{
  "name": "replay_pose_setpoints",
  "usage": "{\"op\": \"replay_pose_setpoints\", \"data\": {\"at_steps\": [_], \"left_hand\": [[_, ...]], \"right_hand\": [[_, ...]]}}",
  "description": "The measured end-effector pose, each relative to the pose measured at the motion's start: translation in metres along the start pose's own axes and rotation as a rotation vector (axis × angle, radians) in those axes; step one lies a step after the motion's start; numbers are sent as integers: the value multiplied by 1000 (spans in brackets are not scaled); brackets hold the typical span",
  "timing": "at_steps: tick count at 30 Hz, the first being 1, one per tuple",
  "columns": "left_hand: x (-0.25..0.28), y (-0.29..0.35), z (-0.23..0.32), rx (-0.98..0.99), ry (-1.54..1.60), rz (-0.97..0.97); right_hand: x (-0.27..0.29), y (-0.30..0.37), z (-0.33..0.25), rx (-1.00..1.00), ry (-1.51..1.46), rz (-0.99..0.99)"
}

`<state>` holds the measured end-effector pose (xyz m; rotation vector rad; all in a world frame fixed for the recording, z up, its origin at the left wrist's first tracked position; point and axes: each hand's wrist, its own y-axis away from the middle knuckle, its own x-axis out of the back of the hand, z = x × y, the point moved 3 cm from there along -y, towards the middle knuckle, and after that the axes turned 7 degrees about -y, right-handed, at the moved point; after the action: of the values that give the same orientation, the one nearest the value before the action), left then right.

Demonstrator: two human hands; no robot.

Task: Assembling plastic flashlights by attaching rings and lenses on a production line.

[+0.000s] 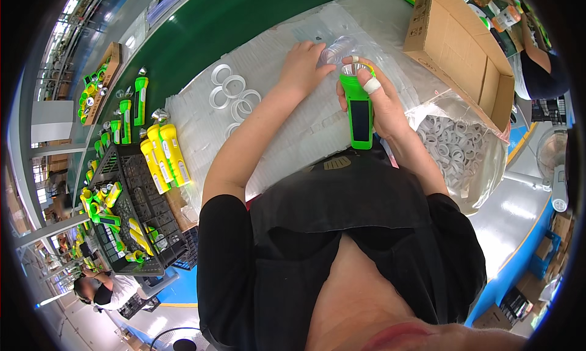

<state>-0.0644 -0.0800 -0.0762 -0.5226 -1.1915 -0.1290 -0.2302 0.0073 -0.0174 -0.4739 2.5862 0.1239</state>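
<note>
My right hand [386, 101] is wrapped round a green flashlight [360, 116] with a dark panel on its side. The flashlight stands head up, and a shiny reflector [356, 69] shows at its top. White tape covers parts of this hand's thumb and one finger. My left hand [302, 67] has thumb and fingers round the near end of a row of clear plastic lenses [339, 49], which lies on its side on the covered table. Whether it holds one lens or several is hidden. Left of that forearm lie several white rings [233, 86].
Yellow flashlights [166, 155] stand left beside a black crate [146, 198] holding more. Green flashlights [140, 101] stand on the green tabletop [183, 43]. At right, an open cardboard box [461, 58] sits above a bag of loose rings [452, 149]. Other people work farther off.
</note>
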Motion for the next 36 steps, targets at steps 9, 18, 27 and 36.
{"op": "replay_pose_setpoints", "data": {"at_steps": [9,18,27,36], "left_hand": [[96,60,52,-205,473,140],[100,98,43,-163,588,351],[128,88,-1,-40,432,571],[105,120,-18,-224,-145,-197]], "right_hand": [[-21,-2,4,-46,-15,-122],[-56,-14,28,-187,67,-406],[-60,-64,22,174,49,-316],[-60,-88,40,301,77,-326]]}}
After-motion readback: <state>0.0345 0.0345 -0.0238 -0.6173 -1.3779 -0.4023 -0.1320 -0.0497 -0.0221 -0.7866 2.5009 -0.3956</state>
